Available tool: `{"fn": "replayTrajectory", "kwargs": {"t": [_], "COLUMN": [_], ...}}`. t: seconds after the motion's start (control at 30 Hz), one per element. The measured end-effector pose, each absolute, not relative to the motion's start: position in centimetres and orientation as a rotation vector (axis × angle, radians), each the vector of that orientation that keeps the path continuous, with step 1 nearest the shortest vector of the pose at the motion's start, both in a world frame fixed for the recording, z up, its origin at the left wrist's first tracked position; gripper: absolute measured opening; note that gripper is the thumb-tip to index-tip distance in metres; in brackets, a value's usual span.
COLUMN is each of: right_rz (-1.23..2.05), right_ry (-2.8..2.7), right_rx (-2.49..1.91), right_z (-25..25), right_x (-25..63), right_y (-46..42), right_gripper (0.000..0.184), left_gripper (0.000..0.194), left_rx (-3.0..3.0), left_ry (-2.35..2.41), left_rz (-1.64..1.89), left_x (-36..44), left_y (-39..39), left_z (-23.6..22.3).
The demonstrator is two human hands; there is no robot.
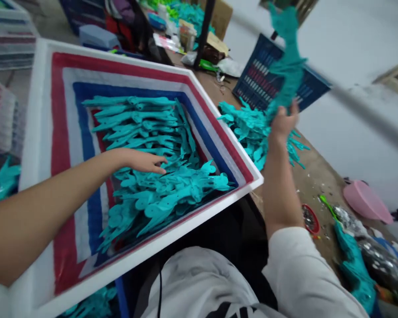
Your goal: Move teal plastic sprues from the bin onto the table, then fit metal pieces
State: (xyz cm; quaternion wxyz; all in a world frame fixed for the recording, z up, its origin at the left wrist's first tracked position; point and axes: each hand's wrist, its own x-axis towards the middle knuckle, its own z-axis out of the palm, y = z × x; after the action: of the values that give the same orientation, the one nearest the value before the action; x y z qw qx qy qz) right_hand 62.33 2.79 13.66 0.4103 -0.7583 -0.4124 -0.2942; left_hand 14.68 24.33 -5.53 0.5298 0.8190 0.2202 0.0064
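My right hand (285,121) is raised on the right, its fingers closed round the lower end of a long teal plastic piece (288,62). That piece stands upright and is blurred; it has fin-like points along its sides, and its exact kind is unclear. Inside a striped, cloth-lined white-rimmed box (119,66), my left hand (149,162) hovers over or lightly touches similar teal pieces (172,190), fingers apart and holding nothing. Toward the far side, the pieces (139,115) lie in neat, level layers; nearer me they are jumbled. A loose heap of teal pieces (248,128) rests on the table below my right hand.
Behind the heap leans a dark blue plastic crate (258,75). Along the brown table (305,181) are a red dish (310,219), a pink basin (367,201) and clear bags (381,256). A dark post (204,33) rises at the back. Another striped box (9,39) stands far left.
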Motion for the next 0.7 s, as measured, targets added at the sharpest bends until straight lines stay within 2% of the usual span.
{"fn": "replayTrajectory", "kwargs": {"t": [0.1,0.17,0.2,0.27,0.33,0.4,0.5,0.6,0.7], "right_rz": [-0.762,-0.728,-0.701,-0.675,-0.703,-0.613,-0.428,-0.248,-0.08], "right_ry": [-0.821,-0.725,-0.646,-0.577,-0.806,-1.298,-1.522,-1.611,-1.832], "right_rx": [-2.052,-2.29,-2.392,-2.471,-2.36,-2.056,-1.855,-1.943,-1.91], "right_z": [17.0,17.4,17.2,15.8,13.7,11.0,7.2,5.5,5.3], "right_x": [67.8,68.9,68.5,65.9,61.1,54.7,45.3,40.3,40.0], "right_y": [1.9,2.6,3.2,4.7,6.3,7.8,9.2,9.2,8.7], "right_gripper": [0.081,0.1,0.1,0.093,0.095,0.078,0.057,0.047,0.041], "left_gripper": [0.046,0.037,0.034,0.029,0.027,0.023,0.023,0.04,0.052], "left_rx": [1.981,2.049,2.08,2.101,2.087,2.091,2.154,2.213,2.275], "left_ry": [0.538,0.511,0.495,0.464,0.432,0.396,0.365,0.523,0.726], "left_rz": [-0.073,-0.088,-0.116,-0.226,-0.348,-0.458,-0.509,-0.254,0.076], "left_x": [14.5,14.8,15.0,15.1,14.9,14.3,13.4,14.3,19.0], "left_y": [24.2,23.7,23.2,22.0,21.0,20.4,20.4,20.7,21.3], "left_z": [-4.9,-4.4,-4.1,-4.0,-4.3,-5.2,-7.1,-8.8,-9.8]}}
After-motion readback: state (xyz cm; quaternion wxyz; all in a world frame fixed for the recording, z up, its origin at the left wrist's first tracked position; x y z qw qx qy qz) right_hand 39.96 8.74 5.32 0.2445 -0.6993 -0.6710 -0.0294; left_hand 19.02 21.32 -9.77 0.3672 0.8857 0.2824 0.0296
